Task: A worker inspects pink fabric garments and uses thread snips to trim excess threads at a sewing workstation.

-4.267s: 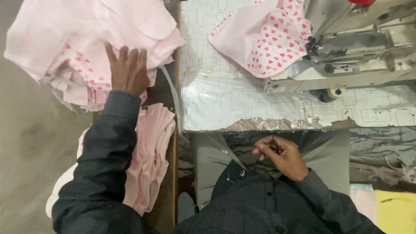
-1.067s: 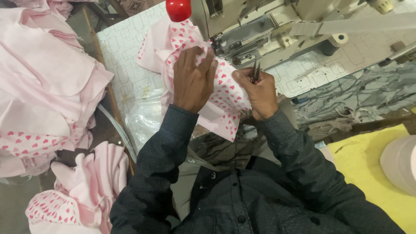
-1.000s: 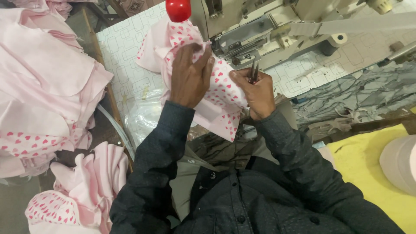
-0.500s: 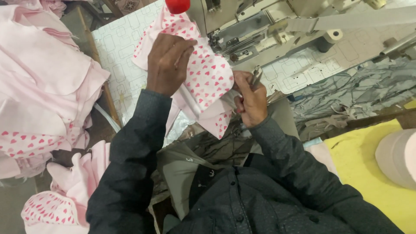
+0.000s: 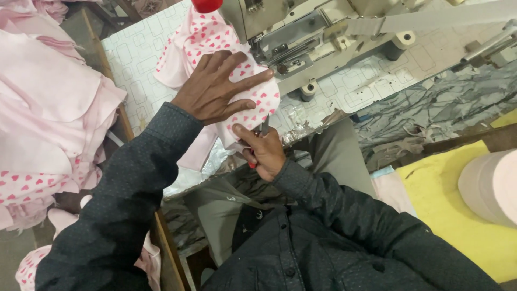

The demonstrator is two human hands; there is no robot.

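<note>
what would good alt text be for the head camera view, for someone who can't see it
Seen from above, a person's left hand presses flat on pink heart-print fabric on a sewing table, beside a sewing machine, while the right hand holds small thread snips at the fabric's edge. More pink fabric pieces are piled to the left.

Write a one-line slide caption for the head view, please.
Left hand flat on pink heart-print fabric; right hand holds snips.
</note>
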